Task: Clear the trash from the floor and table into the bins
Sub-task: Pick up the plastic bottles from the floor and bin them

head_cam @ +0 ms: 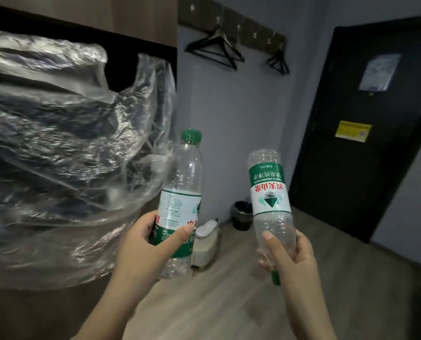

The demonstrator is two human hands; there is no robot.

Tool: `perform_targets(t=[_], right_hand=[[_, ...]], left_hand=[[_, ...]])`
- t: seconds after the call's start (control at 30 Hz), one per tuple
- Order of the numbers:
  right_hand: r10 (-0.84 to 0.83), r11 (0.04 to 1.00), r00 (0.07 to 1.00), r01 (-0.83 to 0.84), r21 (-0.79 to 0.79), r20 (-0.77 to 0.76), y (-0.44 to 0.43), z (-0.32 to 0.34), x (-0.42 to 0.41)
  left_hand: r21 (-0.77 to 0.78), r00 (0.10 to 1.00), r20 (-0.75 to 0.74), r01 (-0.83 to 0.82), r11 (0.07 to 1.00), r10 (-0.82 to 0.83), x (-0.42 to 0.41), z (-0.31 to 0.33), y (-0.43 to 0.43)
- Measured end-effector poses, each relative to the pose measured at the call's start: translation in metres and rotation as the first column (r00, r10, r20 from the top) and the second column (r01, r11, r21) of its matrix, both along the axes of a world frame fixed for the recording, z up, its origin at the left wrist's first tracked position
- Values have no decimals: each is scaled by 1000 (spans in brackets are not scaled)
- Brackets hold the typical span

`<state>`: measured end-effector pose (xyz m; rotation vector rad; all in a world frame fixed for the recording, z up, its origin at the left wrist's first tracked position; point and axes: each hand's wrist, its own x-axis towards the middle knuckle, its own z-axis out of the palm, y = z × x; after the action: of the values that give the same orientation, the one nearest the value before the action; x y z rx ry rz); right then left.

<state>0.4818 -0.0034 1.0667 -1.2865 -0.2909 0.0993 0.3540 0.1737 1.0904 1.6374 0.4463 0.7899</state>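
The left hand [147, 238] grips an upright clear plastic water bottle with a green cap and green-and-white label [180, 192], and the right hand [286, 251] clasps a matching clear bottle held upside down [270, 192], its cap below the fingers. Both look empty and light, so a loose hold should do; the likely target is the small black lined bin [242, 215] on the floor, well beyond both hands. Carry them over and drop one at a time.
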Motion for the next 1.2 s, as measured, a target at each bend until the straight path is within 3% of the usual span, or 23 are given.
perform_targets(t=[0.3, 0.5, 0.93, 1.2], right_hand=[[-246, 967, 969, 246, -59, 3, 64, -4, 72], [-319, 943, 947, 314, -107, -37, 94, -21, 125], [-295, 954, 949, 285, -96, -115, 120, -35, 347], [-305, 950, 942, 292, -107, -142, 128, -36, 470]], left_hand=[[10, 988, -60, 143, 990, -142, 113, -6, 102], [8, 977, -120, 179, 984, -177, 180, -30, 137], [3, 960, -187, 212, 977, -208, 411, -42, 177], [-89, 969, -152, 183, 979, -195, 536, -50, 189]])
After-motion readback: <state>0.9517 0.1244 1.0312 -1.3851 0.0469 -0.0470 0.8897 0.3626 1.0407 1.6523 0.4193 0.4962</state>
